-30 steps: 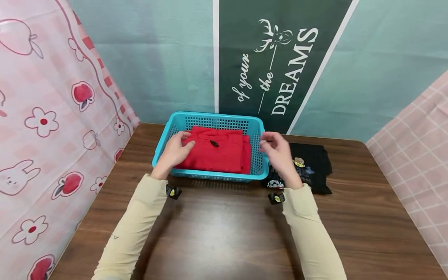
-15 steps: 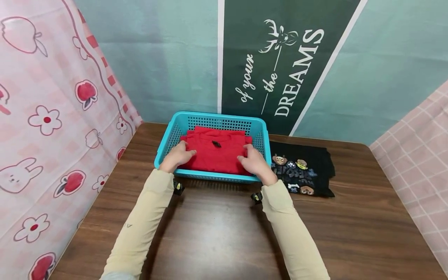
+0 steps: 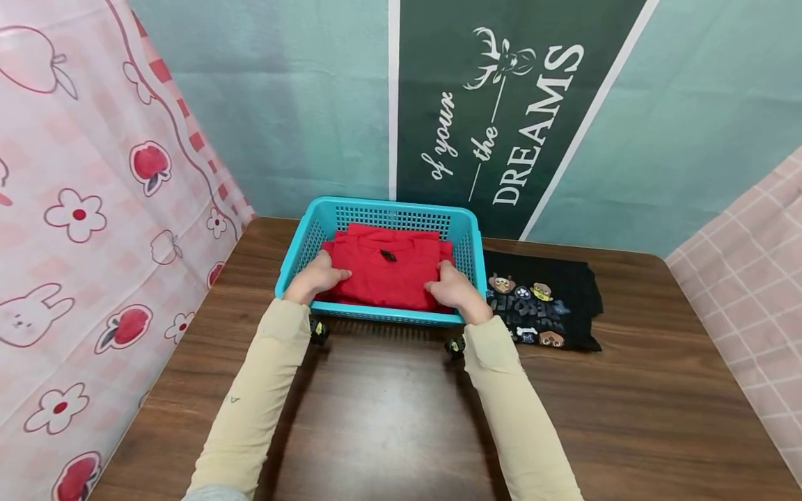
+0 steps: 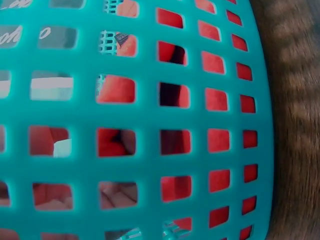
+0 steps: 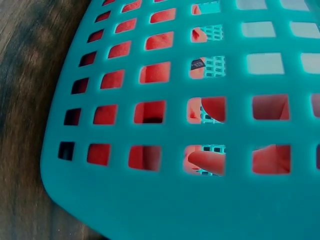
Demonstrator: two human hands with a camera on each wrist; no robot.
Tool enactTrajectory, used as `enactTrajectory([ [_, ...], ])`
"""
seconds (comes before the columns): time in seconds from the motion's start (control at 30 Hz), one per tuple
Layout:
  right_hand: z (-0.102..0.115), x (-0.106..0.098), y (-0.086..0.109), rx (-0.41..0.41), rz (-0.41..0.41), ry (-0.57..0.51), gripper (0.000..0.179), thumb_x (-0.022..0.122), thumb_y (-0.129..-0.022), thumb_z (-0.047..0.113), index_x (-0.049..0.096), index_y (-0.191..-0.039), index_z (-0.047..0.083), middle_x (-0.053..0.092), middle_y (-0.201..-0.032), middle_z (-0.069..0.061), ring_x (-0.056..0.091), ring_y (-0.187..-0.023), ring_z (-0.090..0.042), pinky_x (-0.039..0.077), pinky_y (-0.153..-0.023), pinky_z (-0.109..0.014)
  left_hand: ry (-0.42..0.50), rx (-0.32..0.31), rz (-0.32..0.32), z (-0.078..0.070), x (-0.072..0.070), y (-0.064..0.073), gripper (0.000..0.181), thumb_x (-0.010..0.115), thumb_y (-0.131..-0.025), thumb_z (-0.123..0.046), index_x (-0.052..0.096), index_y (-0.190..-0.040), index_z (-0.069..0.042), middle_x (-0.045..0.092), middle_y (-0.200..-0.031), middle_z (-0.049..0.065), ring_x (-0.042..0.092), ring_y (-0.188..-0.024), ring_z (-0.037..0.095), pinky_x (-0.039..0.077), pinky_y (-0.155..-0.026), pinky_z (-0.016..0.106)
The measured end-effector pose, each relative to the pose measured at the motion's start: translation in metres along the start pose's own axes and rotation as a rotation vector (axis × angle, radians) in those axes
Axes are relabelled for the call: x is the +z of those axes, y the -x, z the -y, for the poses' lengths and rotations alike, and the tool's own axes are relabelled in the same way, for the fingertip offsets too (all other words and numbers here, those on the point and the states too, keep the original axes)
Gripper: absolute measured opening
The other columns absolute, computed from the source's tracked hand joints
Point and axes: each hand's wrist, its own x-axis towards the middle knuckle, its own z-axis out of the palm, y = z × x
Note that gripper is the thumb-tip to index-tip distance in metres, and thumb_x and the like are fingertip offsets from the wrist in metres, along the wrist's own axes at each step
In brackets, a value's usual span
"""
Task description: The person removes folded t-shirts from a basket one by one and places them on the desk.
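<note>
A folded red T-shirt (image 3: 391, 282) with a dark neck label lies on more red cloth inside a blue plastic basket (image 3: 395, 203). My left hand (image 3: 319, 275) grips its left side, thumb on top and the other fingers down along the edge. At the opposite side my right hand (image 3: 454, 284) pinches the shirt in the same way. Both wrist views look through the basket's perforated wall (image 4: 147, 115), where red cloth and parts of the fingers show in the holes. The fingertips under the cloth are hidden.
A folded black T-shirt (image 3: 545, 299) with cartoon prints lies on the wooden table (image 3: 388, 417), right of the basket. A green printed curtain (image 3: 301, 104) hangs close behind, with pink curtains (image 3: 81, 278) at the sides.
My right hand has come left and down from above the basket's right rim onto the red T-shirt's side. My left hand has lowered onto its left side. The shirt stays in the basket.
</note>
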Motion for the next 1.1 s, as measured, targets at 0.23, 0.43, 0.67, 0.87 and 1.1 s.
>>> enactTrajectory([
  [0.23, 0.0, 0.001, -0.003, -0.012, 0.015, 0.006, 0.064, 0.055, -0.096, 0.021, 0.025, -0.146, -0.004, 0.039, -0.144, -0.021, 0.041, -0.127, -0.035, 0.039, -0.107, -0.047, -0.007, 0.016, -0.012, 0.003, 0.001, -0.003, 0.066, 0.058, -0.096, -0.027, 0.024, -0.144, 0.004, 0.039, -0.131, 0.02, 0.038, -0.12, 0.029, 0.042, -0.089, 0.036],
  [0.43, 0.0, 0.001, -0.005, -0.026, 0.01, -0.048, 0.06, 0.058, -0.094, 0.018, 0.03, -0.143, -0.002, 0.041, -0.141, -0.021, 0.041, -0.126, -0.034, 0.039, -0.107, -0.048, 0.008, 0.023, 0.004, 0.002, 0.001, -0.003, 0.07, 0.056, -0.096, -0.024, 0.019, -0.149, 0.003, 0.034, -0.145, 0.02, 0.036, -0.128, 0.032, 0.043, -0.1, 0.04],
  [0.67, 0.001, -0.001, -0.007, -0.053, -0.035, -0.094, 0.062, 0.063, -0.088, 0.009, 0.032, -0.141, -0.003, 0.042, -0.138, -0.021, 0.042, -0.122, -0.034, 0.043, -0.102, -0.047, 0.059, 0.044, 0.016, 0.0, 0.0, -0.003, 0.079, 0.057, -0.096, -0.018, 0.006, -0.154, 0.0, 0.028, -0.152, 0.018, 0.063, -0.081, 0.02, 0.05, -0.091, 0.036],
  [0.87, 0.002, -0.003, -0.007, -0.103, -0.009, -0.167, 0.067, 0.064, -0.083, 0.003, 0.032, -0.142, -0.001, 0.041, -0.14, -0.019, 0.042, -0.123, -0.034, 0.044, -0.101, -0.047, 0.039, 0.093, -0.019, -0.001, -0.001, -0.003, 0.066, 0.06, -0.093, -0.014, 0.023, -0.147, -0.001, 0.042, -0.138, 0.019, 0.059, -0.103, 0.025, 0.049, -0.095, 0.04],
  [1.1, 0.001, -0.003, -0.011, -0.125, 0.024, -0.25, 0.053, 0.06, -0.085, 0.003, 0.046, -0.137, 0.003, 0.054, -0.12, -0.017, 0.054, -0.095, -0.025, 0.05, -0.079, -0.032, 0.028, 0.139, -0.006, -0.002, -0.002, -0.003, 0.076, 0.061, -0.092, -0.018, 0.016, -0.151, -0.004, 0.035, -0.147, 0.016, 0.039, -0.13, 0.032, 0.042, -0.106, 0.049],
])
